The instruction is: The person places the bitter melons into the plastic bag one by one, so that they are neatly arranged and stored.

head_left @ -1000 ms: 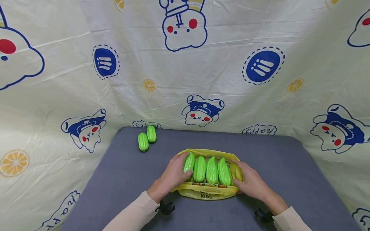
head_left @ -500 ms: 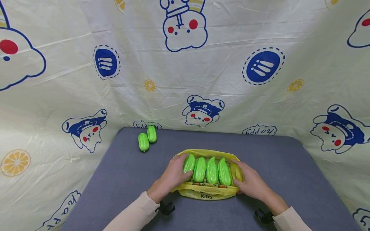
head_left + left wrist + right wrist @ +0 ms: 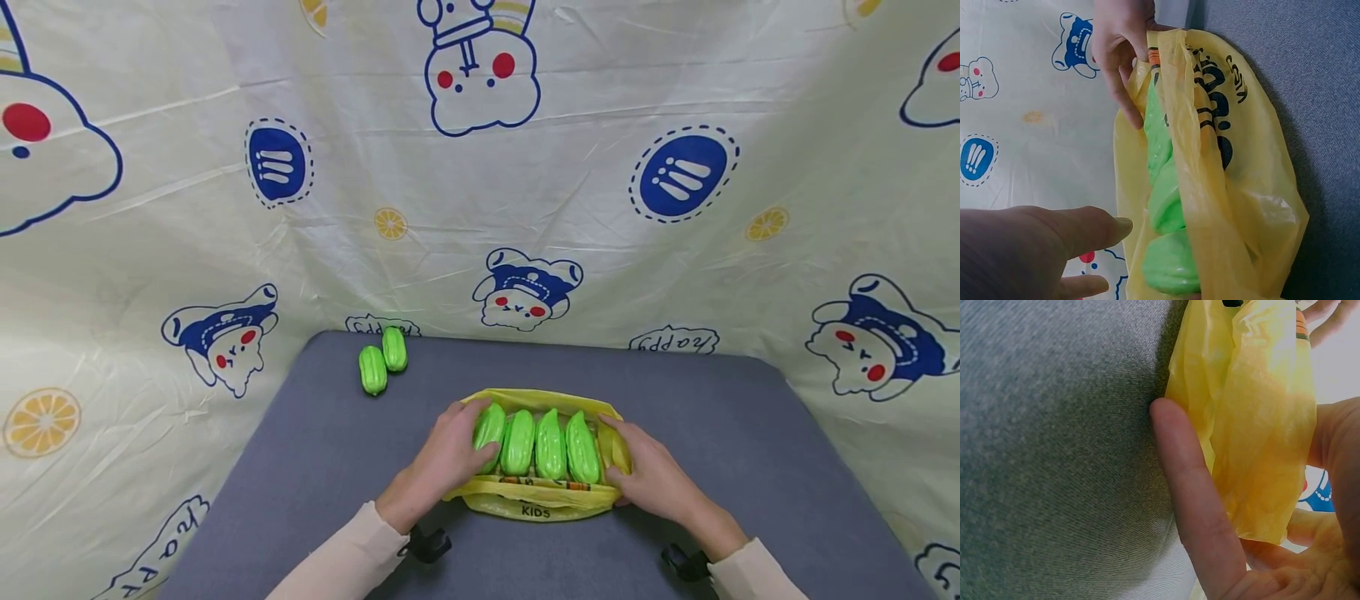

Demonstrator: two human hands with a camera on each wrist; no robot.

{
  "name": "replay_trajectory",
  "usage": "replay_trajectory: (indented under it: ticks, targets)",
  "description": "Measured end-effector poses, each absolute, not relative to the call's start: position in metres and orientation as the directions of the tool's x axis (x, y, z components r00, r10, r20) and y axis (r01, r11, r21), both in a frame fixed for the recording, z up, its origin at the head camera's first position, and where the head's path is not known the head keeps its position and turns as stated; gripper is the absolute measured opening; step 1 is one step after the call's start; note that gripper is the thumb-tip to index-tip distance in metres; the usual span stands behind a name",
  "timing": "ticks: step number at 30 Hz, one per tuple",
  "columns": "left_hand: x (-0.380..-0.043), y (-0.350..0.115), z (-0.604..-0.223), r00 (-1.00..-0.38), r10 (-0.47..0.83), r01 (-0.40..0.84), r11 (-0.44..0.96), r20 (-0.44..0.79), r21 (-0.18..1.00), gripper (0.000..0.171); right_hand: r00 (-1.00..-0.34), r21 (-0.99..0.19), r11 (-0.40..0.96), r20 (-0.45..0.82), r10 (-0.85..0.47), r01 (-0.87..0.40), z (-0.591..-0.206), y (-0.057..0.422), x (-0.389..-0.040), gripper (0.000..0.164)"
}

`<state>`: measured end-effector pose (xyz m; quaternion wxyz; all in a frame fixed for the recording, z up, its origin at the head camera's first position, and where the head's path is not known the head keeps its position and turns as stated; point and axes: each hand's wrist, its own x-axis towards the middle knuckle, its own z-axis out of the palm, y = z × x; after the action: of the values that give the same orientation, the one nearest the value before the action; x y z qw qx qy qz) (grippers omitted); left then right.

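A yellow plastic bag [image 3: 536, 502] printed "KIDS" lies open on the grey table [image 3: 315, 467], with several green toy gourds [image 3: 550, 443] side by side in it. My left hand [image 3: 444, 458] rests against the bag's left end, its fingers touching the leftmost gourd [image 3: 489, 425]. In the left wrist view its thumb [image 3: 1085, 231] lies straight beside the bag [image 3: 1241, 187]. My right hand [image 3: 651, 473] grips the bag's right end. In the right wrist view the yellow plastic [image 3: 1260, 425] sits in its cupped palm. Two more green gourds [image 3: 372, 370] lie apart at the table's back left.
A cream sheet with cartoon prints [image 3: 525, 208] hangs behind the table and wraps both its sides. Bare grey tabletop stretches left and right of the bag. The table's front edge is out of view.
The gourds in the bag sit slightly closer together under my left hand's fingers. Both hands stay at the bag's ends.
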<state>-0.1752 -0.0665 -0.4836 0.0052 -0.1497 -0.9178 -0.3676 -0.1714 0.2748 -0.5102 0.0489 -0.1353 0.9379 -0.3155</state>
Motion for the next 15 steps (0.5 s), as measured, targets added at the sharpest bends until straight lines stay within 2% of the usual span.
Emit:
replay_trajectory:
  ticks: [15]
  targets:
    - [-0.1731, -0.0755, -0.4752, -0.954, 0.245, 0.298, 0.691, 0.174, 0.658, 0.059, -0.960, -0.644, 0.741, -0.033, -0.278, -0.192, -0.5080, 0.2737, -0.1696, 0.083]
